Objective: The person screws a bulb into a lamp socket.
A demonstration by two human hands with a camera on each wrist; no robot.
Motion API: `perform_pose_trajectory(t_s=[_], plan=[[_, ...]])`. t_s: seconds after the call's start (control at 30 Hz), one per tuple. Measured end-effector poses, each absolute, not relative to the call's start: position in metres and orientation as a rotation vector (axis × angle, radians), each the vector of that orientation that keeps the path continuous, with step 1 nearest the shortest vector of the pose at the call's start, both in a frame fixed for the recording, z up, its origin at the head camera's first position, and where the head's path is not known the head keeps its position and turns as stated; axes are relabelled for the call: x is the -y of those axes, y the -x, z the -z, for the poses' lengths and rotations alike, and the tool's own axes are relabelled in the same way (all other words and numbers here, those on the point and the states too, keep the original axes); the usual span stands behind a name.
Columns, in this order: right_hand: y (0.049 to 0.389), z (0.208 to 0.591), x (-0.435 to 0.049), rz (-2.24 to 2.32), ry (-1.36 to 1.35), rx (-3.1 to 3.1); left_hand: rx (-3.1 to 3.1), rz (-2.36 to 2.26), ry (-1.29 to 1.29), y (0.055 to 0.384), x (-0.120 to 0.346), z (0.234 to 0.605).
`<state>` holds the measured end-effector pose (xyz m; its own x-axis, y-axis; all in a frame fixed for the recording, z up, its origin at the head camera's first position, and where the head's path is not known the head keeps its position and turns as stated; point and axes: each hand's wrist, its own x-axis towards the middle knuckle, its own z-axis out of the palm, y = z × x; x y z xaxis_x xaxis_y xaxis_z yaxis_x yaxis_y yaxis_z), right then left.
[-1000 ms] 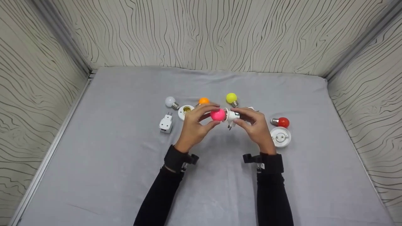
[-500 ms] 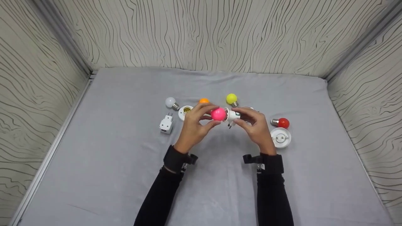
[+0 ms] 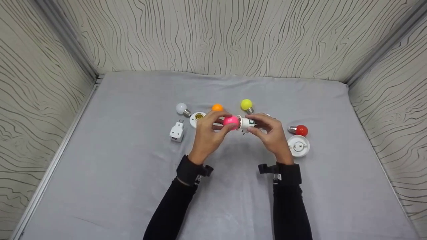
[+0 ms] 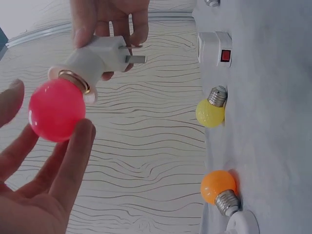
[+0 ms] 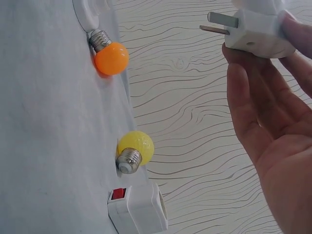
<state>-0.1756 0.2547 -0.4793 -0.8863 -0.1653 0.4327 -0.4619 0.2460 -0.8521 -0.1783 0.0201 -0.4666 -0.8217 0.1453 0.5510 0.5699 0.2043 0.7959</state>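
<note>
In the head view my left hand (image 3: 208, 133) has its fingers and thumb about a pink light bulb (image 3: 231, 122). The bulb's metal base sits in the mouth of a white plug-in lamp socket (image 3: 246, 123), partly showing at the rim. My right hand (image 3: 272, 133) pinches that socket from the right. Both are held above the cloth, bulb to the left. In the left wrist view the pink bulb (image 4: 57, 109) lies among the left fingertips, thumb seen slightly off it. Two metal prongs (image 5: 222, 22) stick out from the socket in the right wrist view.
A white bulb (image 3: 181, 108), an orange bulb (image 3: 217, 107), a yellow bulb (image 3: 246, 104) and a red bulb (image 3: 301, 130) lie on grey cloth. A round socket (image 3: 193, 121), a white plug adapter (image 3: 176, 131), a round white base (image 3: 298, 146) and a red-switch socket (image 5: 141, 209) lie around.
My left hand has turned slightly on the pink bulb, its thumb shifting over the bulb's near side and its wrist moving a little right. The right hand keeps its hold on the socket.
</note>
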Motion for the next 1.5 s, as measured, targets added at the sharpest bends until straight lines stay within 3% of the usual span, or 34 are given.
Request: perform_pose_trajectory(t_s=[1.5], plan=[[0.1744,0.4781,-0.2554,-1.73,-0.591,2.292,1.988,1.584,0.913,0.1812,-0.0173,0.4664]])
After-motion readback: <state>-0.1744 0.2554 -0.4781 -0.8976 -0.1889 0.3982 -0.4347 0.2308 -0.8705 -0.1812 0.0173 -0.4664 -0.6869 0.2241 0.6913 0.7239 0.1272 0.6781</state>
